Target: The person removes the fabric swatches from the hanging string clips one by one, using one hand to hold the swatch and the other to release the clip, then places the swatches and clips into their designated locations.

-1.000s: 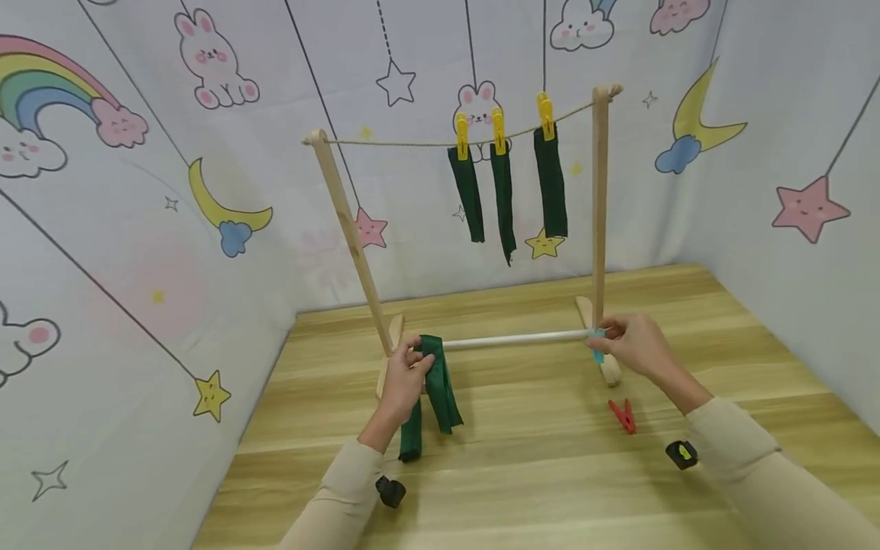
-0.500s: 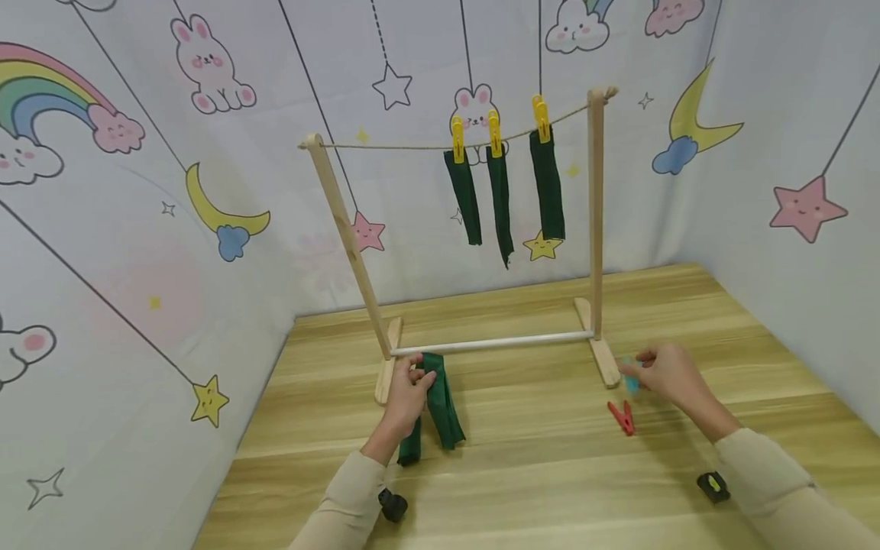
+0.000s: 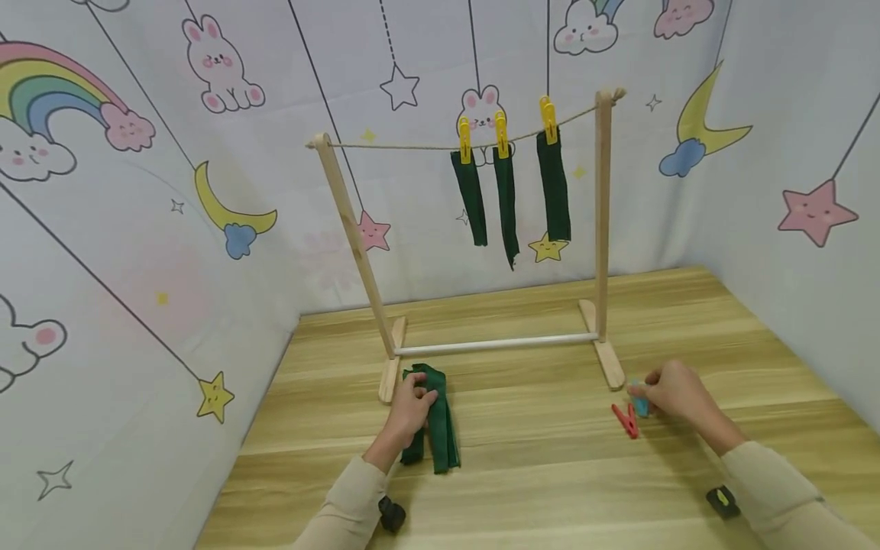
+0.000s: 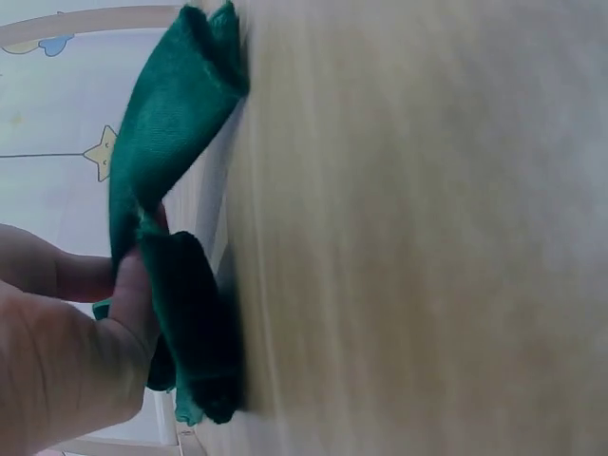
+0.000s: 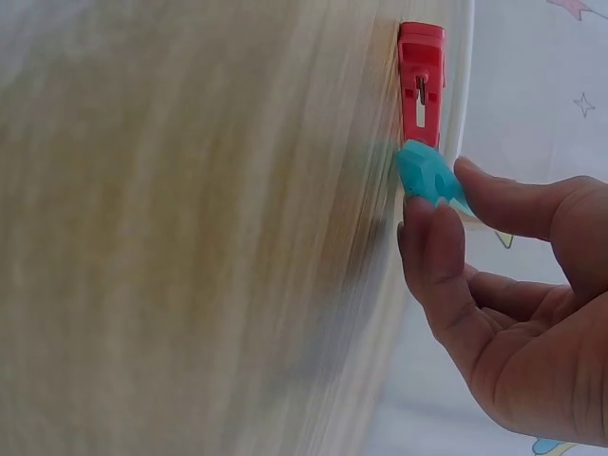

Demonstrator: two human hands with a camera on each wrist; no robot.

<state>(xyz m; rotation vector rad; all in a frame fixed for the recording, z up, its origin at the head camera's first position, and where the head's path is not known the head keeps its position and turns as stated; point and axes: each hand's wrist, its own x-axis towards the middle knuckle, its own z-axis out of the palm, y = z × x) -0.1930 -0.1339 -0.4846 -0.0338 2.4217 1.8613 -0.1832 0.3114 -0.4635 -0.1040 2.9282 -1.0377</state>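
In the head view, my left hand (image 3: 409,411) pinches a bundle of dark green cloth strips (image 3: 440,439) low over the table. The left wrist view shows the green cloth (image 4: 161,133) folded over between thumb and fingers, its ends at the tabletop. My right hand (image 3: 679,395) holds a light blue clothespin (image 3: 642,406) by one end between thumb and fingertips. A red clothespin (image 3: 626,421) lies right beside it, its legs spread. In the right wrist view the blue clothespin (image 5: 425,171) is close to the table surface, just below the red clothespin (image 5: 421,81).
A wooden rack with two posts (image 3: 602,221) and a white crossbar (image 3: 495,345) stands behind the hands. From its rope (image 3: 392,146) hang 3 dark green strips (image 3: 554,187) under yellow clothespins (image 3: 548,122). Printed cloth walls (image 3: 275,99) border the wooden table (image 3: 536,435).
My right hand has moved from the rack's right foot down and right to the red clothespin, still holding the blue one. My left hand has lowered the green cloth, away from the crossbar.
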